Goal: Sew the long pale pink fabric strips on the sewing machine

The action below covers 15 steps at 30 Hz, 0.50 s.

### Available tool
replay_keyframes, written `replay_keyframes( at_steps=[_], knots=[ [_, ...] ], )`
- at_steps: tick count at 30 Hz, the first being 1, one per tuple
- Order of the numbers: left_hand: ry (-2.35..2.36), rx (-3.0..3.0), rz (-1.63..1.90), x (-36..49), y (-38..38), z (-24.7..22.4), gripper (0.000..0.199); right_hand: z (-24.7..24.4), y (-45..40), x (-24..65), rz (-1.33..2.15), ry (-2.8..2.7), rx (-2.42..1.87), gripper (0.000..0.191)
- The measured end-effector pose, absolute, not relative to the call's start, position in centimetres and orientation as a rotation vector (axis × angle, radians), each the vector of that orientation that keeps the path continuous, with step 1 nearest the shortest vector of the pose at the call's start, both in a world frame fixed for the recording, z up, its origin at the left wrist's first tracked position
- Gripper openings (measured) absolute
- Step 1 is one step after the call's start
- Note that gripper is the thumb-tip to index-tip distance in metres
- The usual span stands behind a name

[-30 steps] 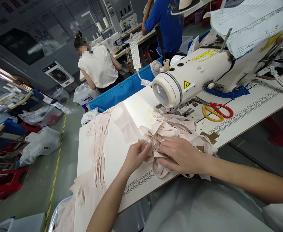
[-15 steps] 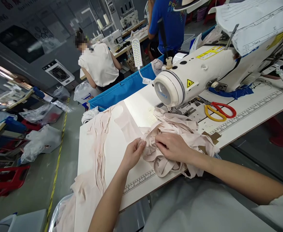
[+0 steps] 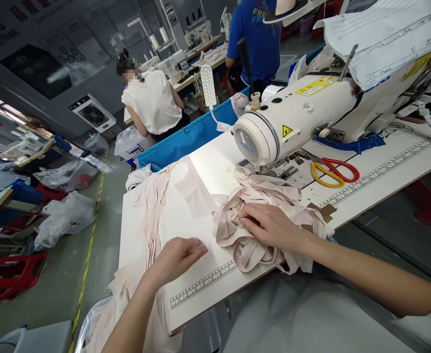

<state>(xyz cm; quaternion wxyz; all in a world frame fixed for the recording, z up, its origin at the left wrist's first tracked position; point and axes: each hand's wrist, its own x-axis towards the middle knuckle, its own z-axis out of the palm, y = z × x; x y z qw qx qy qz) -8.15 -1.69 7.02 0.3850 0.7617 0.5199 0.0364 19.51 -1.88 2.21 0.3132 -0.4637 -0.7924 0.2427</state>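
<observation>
My right hand (image 3: 268, 224) is closed on a pale pink fabric strip in the tangled heap of strips (image 3: 254, 252) below the sewing machine's head. My left hand (image 3: 181, 256) hovers over the white table between that heap and a stack of long pink fabric pieces (image 3: 152, 211). Its fingers are loosely stretched and nothing shows in them. Beyond the left hand, a flat pink fabric panel (image 3: 196, 196) lies on the tabletop.
The white sewing machine (image 3: 292, 113) stands at the right, with red-and-yellow scissors (image 3: 335, 172) beside it. A printed ruler (image 3: 202, 283) runs along the table's near edge. A blue cloth trough (image 3: 186, 135) borders the far side. Two co-workers sit beyond it.
My left hand has let go of the fabric and moved left and toward me, away from the heap. The right hand has stayed nearly in place on the strips.
</observation>
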Motion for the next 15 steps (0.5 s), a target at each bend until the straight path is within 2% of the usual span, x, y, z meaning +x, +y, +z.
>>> replay_keyframes(
  at_steps=[2, 5, 7, 12, 15],
  knots=[
    [1.289, 1.948, 0.140, -8.0, -2.4, 7.1, 0.049, 2.1, -1.9, 19.4, 0.684, -2.049, -1.200, 0.021],
    [1.287, 1.867, 0.496, -6.3, -2.7, 6.6, 0.044, 2.0, -2.0, 19.0, 0.752, -1.999, -1.128, 0.021],
    [1.261, 1.838, 0.601, -4.6, -2.3, 6.2, 0.037, 2.1, -2.1, 18.8, 0.792, -1.985, -1.068, 0.021],
    [1.276, 2.243, 0.162, -1.6, -1.2, 5.3, 0.022, 2.8, -2.2, 18.9, 0.824, -1.918, -1.052, 0.020],
    [1.403, 2.370, 0.103, -2.3, -1.1, 5.5, 0.031, 3.0, -2.4, 19.4, 0.841, -1.933, -1.114, 0.023]
  ],
)
